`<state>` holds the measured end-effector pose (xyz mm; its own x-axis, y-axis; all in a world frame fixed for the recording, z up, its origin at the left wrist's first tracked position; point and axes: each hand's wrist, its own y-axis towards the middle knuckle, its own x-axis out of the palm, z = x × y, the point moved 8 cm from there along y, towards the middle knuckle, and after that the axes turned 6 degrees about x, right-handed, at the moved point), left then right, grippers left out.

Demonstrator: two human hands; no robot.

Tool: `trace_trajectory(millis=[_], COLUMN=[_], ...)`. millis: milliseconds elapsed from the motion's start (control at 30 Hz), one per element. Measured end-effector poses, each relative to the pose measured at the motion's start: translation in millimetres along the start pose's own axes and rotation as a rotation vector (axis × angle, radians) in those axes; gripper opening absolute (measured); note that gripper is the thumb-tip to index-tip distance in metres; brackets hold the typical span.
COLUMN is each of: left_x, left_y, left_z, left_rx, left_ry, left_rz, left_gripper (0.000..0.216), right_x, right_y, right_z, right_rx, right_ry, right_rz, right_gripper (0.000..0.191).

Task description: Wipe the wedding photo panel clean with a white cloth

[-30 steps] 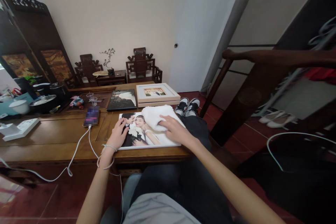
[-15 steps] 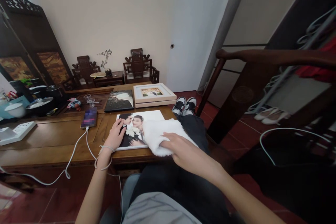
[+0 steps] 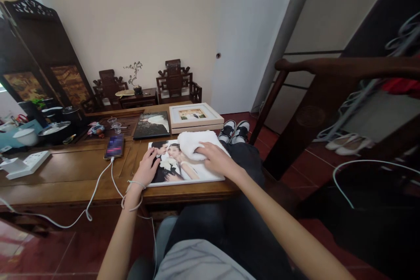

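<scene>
**A:** so what was on the long brown wooden table [image 3: 65, 170]?

**B:** biggest thing near the person was a flat white-edged photo print of a couple [image 3: 183, 169], lying at the near right end of the table. Behind it, farther away, a pale wooden picture frame [image 3: 196, 116] and a dark glossy photo print [image 3: 152, 124] sat side by side.

**A:** and the hands?

**B:** the right hand [image 3: 215, 159] lay flat on a fluffy white cloth [image 3: 193, 144], fingers spread, pressing it onto the far right part of the couple print, not really gripping it. The left hand [image 3: 147, 168] rested open on the print's left edge, holding it down.

**A:** anything smaller?

**B:** a white power strip [image 3: 28, 164] far left, then a purple-screened phone [image 3: 114, 146] just left of the print with a white charging cable [image 3: 98, 188] trailing off the near edge.
</scene>
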<state>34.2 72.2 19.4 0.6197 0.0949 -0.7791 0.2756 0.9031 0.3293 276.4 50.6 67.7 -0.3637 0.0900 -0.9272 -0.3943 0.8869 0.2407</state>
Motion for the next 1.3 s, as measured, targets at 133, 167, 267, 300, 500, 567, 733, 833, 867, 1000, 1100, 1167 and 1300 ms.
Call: trace_trajectory(millis=[133, 167, 267, 300, 500, 567, 733, 833, 867, 1000, 1100, 1167, 1300], left_x=[2, 3, 4, 3, 3, 3, 3, 3, 3, 3, 4, 3, 2], left_y=[1, 2, 2, 2, 1, 1, 1, 2, 2, 3, 3, 3, 3], left_z=[-2, -3, -4, -4, -5, -3, -2, -2, -2, -3, -4, -4, -3], left_rx=[0.003, 0.002, 0.012, 0.018, 0.011, 0.017, 0.010, 0.012, 0.014, 0.025, 0.025, 0.020, 0.024], left_ry=[0.005, 0.010, 0.021, 0.020, 0.018, 0.017, 0.027, 0.024, 0.024, 0.024, 0.023, 0.023, 0.019], left_rz=[0.003, 0.003, 0.011, 0.017, 0.018, 0.018, 0.000, -0.006, -0.004, -0.001, -0.003, 0.004, 0.027], left_gripper=[0.050, 0.051, 0.050, 0.050, 0.049, 0.049, 0.050, 0.050, 0.049, 0.050, 0.051, 0.051, 0.049], right_x=[4, 3, -3, -6, -25, -26, -23, -18, -16, -8, -4, -2, 2], right_y=[-10, -16, -38, -46, -88, -90, -65, -37, -28, 4, 17, 17, -2], right_z=[-3, -5, -12, -16, -42, -43, -26, -10, -5, 10, 14, 14, 10], right_rx=[-0.044, -0.054, -0.060, -0.062, -0.127, -0.131, -0.098, -0.083, -0.079, -0.038, -0.002, 0.000, -0.036], right_ry=[-0.033, -0.034, -0.021, -0.012, 0.053, 0.065, 0.097, 0.102, 0.098, 0.081, 0.093, 0.101, 0.083], right_rz=[0.011, -0.002, -0.049, -0.065, -0.185, -0.199, -0.163, -0.107, -0.090, -0.033, 0.016, 0.038, 0.019], right_gripper=[0.065, 0.065, 0.066, 0.066, 0.061, 0.061, 0.063, 0.064, 0.064, 0.062, 0.062, 0.063, 0.063])
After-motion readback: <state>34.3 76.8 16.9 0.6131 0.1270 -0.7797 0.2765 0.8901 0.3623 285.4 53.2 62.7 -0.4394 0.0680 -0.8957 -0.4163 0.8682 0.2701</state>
